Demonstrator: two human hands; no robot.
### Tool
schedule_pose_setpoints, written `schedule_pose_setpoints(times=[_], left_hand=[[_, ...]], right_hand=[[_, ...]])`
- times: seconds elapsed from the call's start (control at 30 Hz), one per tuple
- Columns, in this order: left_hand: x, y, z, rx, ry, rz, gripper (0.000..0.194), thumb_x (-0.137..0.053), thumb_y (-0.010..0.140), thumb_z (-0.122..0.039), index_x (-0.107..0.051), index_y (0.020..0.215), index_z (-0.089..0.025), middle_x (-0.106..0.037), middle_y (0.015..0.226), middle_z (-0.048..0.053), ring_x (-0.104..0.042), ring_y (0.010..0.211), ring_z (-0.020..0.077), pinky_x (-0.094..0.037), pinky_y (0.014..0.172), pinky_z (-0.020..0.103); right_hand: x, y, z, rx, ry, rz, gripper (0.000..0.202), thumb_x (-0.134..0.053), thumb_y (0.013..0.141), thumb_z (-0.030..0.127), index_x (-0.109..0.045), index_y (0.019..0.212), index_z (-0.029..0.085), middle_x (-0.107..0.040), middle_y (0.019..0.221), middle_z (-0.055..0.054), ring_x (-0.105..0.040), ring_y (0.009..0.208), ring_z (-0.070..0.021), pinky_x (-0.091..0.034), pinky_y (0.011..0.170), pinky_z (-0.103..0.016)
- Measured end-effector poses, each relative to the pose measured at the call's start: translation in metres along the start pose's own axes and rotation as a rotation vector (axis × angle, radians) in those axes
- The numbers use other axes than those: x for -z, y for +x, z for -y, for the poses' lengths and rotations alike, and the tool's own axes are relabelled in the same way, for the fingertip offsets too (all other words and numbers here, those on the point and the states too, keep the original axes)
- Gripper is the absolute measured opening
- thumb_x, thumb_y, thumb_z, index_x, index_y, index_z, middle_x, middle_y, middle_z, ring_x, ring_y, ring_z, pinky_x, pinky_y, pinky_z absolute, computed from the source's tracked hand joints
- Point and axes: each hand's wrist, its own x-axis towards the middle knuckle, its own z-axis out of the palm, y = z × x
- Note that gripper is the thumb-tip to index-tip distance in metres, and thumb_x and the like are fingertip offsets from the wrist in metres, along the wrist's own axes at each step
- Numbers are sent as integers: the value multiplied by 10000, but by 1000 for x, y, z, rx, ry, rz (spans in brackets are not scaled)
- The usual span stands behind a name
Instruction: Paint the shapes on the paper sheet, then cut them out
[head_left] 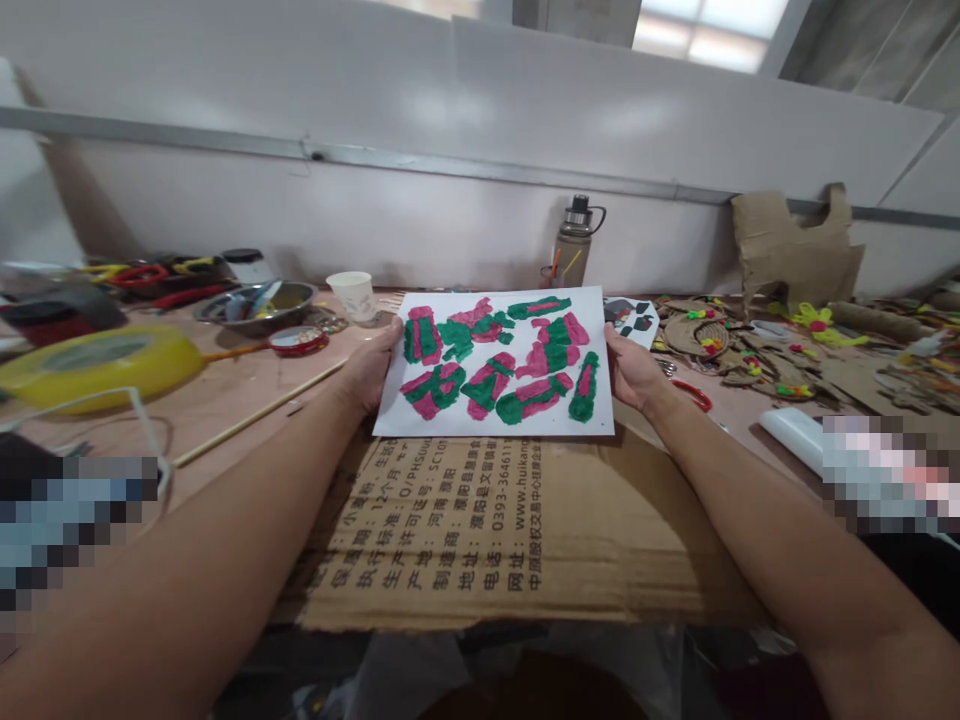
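Note:
A white sheet of paper (pixel 495 420) painted with green and magenta patches is held up, tilted toward me, above a printed cardboard sheet (pixel 585 540). My left hand (pixel 373 365) grips its left edge, the fingers mostly hidden behind the paper. On the opposite edge my right hand (pixel 632 372) grips it in the same way, thumb toward the front. Just behind my right hand lies a white paper piece (pixel 643 325) with dark patches. A thin wooden stick (pixel 262 410) lies on the table left of my left hand.
To the left are a yellow tape roll (pixel 97 365), a metal bowl (pixel 289 300) and a paper cup (pixel 352 298). A bottle (pixel 574 245) stands at the back. Rightward lie rope-like crafts (pixel 697 335), a cardboard cutout (pixel 795 250) and a white device (pixel 791 440).

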Motion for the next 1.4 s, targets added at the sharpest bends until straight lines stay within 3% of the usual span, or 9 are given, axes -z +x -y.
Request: schedule_pose_setpoints(times=[0.13, 0.3, 0.6, 0.8, 0.97, 1.27, 1.4], left_hand=[[3, 2, 2, 12, 10, 41, 477, -519, 1140, -403, -636, 1561, -214, -874, 1014, 89, -850, 1016, 380, -706, 954, 543], [2, 3, 4, -15, 3, 82, 559, -487, 1160, -445, -596, 1570, -81, -870, 1053, 144, -856, 946, 323, -657, 1048, 499], [-8, -10, 0, 101, 124, 103, 672, -284, 1191, -513, -674, 1497, -60, -864, 1089, 156, -828, 995, 310, -654, 952, 439], [2, 3, 2, 112, 113, 98, 749, -266, 1170, -595, -730, 1413, -59, -854, 983, 179, -828, 898, 329, -679, 854, 435], [11, 12, 6, 137, 69, 105, 742, -307, 1158, -625, -734, 1431, -83, -844, 956, 184, -827, 954, 380, -689, 874, 514], [9, 6, 5, 112, 100, 157, 760, -276, 1145, -668, -709, 1451, -123, -842, 911, 143, -832, 878, 338, -686, 916, 494], [8, 8, 4, 139, 105, 148, 800, -216, 1159, -650, -686, 1490, -95, -839, 900, 141, -837, 908, 346, -690, 897, 483]], right_hand=[[0, 1, 1, -21, 20, -21, 275, -533, 1144, 306, -780, 1057, 222, -901, 974, -66, -865, 944, -268, -719, 961, -452], [-3, -1, 3, -27, 36, -32, 298, -498, 1157, 262, -777, 1069, 204, -902, 980, -67, -862, 932, -247, -721, 951, -414], [-5, -3, -1, -44, -10, -116, 284, -533, 1156, 203, -756, 980, 209, -876, 859, -26, -818, 741, -191, -701, 765, -305], [-10, -9, 0, -50, -23, -105, 356, -477, 1183, 265, -765, 987, 197, -871, 835, -45, -814, 735, -209, -701, 737, -330], [-13, -11, 3, -40, -16, -110, 364, -511, 1167, 220, -744, 888, 194, -843, 760, -18, -772, 647, -174, -676, 675, -281], [-13, -9, 0, 28, 4, -125, 304, -523, 1138, 165, -750, 943, 219, -886, 919, -22, -833, 831, -196, -702, 826, -312], [-11, -6, -2, 17, -33, -146, 287, -570, 1144, 236, -746, 918, 219, -876, 879, -7, -807, 757, -169, -677, 761, -266]])
